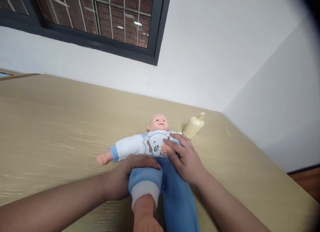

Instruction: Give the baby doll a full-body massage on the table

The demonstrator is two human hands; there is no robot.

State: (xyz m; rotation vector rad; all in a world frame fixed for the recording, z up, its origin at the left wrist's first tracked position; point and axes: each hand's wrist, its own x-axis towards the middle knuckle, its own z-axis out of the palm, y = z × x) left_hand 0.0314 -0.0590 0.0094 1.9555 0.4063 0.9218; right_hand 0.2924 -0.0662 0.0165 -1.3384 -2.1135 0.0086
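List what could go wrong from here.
The left hand lies over the doll's blue trouser leg; a tug there might drag the doll.
The doll's small hand sits by the right hand's thumb and could get pinched.
The pump bottle stands near the right hand and might be knocked.

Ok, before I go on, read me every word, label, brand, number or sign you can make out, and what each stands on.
No text is readable here.
Pale-yellow glossy pump bottle: small dark marks on its side, too small and blurred to read.
White cloth doll's top with light-blue trim: a cartoon face, no lettering on the visible part.
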